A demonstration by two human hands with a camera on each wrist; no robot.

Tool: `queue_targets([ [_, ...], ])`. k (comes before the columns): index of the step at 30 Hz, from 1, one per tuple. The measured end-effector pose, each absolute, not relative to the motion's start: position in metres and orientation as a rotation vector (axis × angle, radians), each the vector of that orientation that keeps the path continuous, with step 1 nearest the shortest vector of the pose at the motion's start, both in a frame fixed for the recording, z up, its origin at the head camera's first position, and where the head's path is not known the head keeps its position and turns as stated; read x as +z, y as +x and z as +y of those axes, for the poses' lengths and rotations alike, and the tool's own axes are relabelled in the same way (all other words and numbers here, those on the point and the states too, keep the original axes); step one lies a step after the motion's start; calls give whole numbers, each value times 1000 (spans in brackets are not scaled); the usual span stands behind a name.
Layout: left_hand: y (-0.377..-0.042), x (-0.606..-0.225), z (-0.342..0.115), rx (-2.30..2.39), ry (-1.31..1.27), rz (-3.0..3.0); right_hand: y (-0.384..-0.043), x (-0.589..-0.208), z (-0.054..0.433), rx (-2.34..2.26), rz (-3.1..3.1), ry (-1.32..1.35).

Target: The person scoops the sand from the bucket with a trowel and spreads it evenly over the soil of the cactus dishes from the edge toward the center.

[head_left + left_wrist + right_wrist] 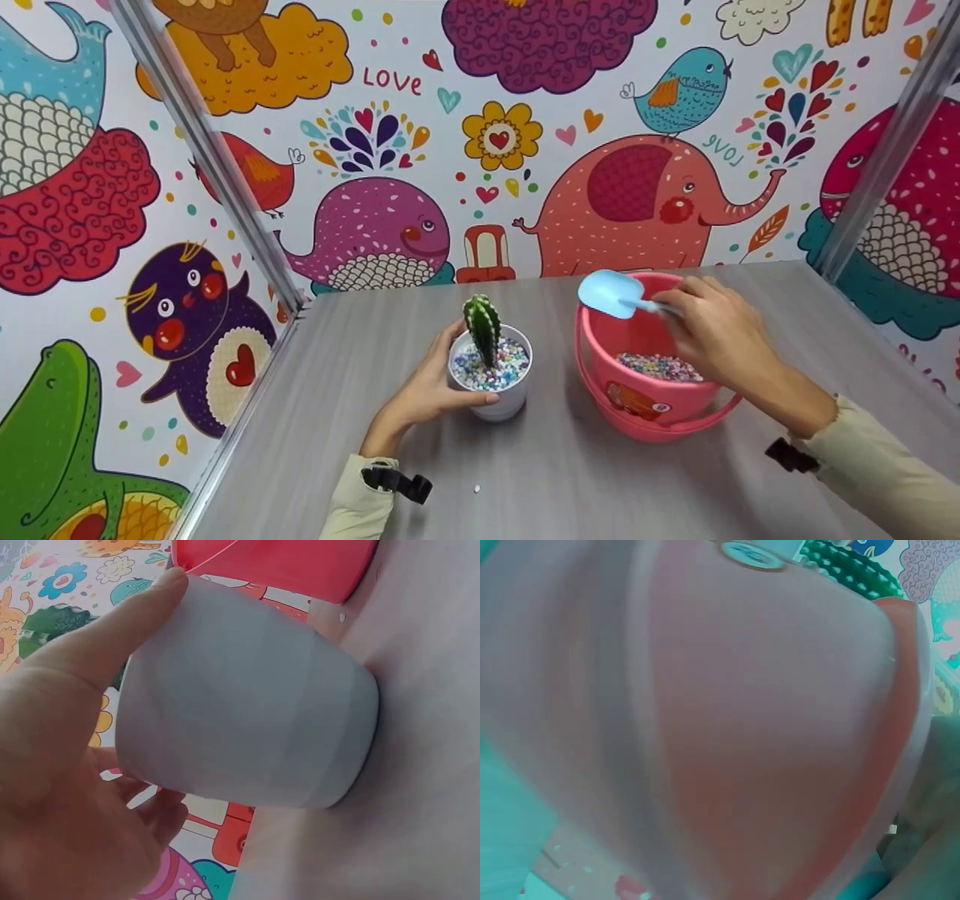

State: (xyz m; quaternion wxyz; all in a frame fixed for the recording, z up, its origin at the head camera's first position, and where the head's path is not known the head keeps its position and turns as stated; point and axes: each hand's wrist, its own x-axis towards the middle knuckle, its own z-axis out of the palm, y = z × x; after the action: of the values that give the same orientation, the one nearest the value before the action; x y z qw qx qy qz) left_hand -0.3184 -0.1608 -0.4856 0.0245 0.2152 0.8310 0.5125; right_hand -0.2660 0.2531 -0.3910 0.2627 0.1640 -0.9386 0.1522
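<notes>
On the table, a white pot (501,409) holds a green cactus (482,330) standing in multicoloured pebbles (469,371). My left hand (424,386) grips the pot from its left, thumb across the near side and fingers behind; the left wrist view shows the thumb near the pot's rim (127,712). My right hand (716,326) holds a light blue toy shovel (609,294) by its handle, blade over the far left rim of a pink bucket (611,345). No pebbles show on the blade. More pebbles (660,367) lie in the bucket. Its wall (772,712) fills most of the right wrist view.
The bucket's handle (701,427) hangs down around its near side. One small white pebble (477,489) lies on the grey table (555,480) near the front. Cartoon-printed panels with metal posts (217,165) enclose the table at the back and sides.
</notes>
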Motion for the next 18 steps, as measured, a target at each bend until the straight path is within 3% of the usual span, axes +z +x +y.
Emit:
queue_targets([
  [18, -320, -467, -163, 1726, 658, 2795, -262, -395, 275, 451, -2736, 308],
])
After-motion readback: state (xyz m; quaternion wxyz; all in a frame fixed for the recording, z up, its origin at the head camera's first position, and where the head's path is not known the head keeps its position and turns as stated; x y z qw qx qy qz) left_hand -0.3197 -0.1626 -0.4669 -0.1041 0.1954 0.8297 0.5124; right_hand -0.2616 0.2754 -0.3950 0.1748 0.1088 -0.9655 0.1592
